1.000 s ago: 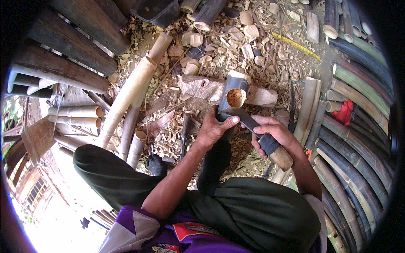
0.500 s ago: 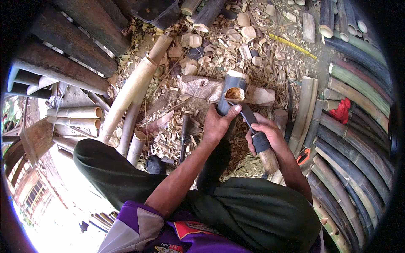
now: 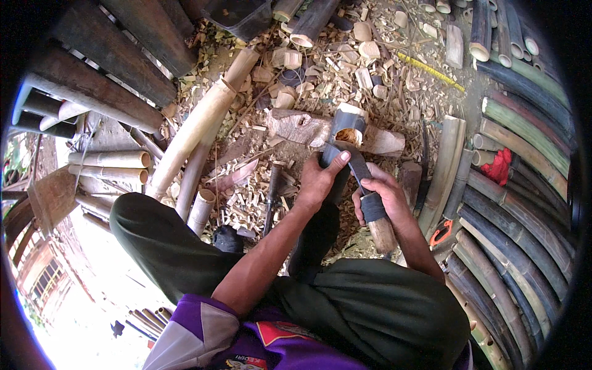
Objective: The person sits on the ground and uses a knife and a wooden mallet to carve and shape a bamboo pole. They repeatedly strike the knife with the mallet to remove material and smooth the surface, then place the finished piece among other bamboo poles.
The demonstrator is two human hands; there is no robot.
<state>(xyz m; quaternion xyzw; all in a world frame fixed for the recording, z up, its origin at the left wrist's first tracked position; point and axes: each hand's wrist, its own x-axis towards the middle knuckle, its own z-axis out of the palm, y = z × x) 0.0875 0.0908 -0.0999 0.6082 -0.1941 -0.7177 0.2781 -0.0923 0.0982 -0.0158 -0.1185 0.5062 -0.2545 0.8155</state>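
Note:
My left hand (image 3: 322, 180) grips a dark green bamboo tube (image 3: 343, 132) that leans upright against a wooden chopping block (image 3: 302, 128); its hollow, pale open end faces up. My right hand (image 3: 377, 196) is closed around the taped wooden handle of a heavy knife (image 3: 364, 179), whose dark blade lies against the near side of the tube just under its rim. I sit on the ground with both knees spread, in dark green trousers.
Pale chips and short bamboo offcuts (image 3: 364, 55) litter the ground. Long pale bamboo poles (image 3: 197, 123) lie at left, dark green poles (image 3: 524, 203) curve along the right with a red cloth (image 3: 498, 166). A second tool (image 3: 271, 191) lies by my left knee.
The knife and my right hand have moved up along the tube toward its rim. My left hand kept its hold on the bamboo tube.

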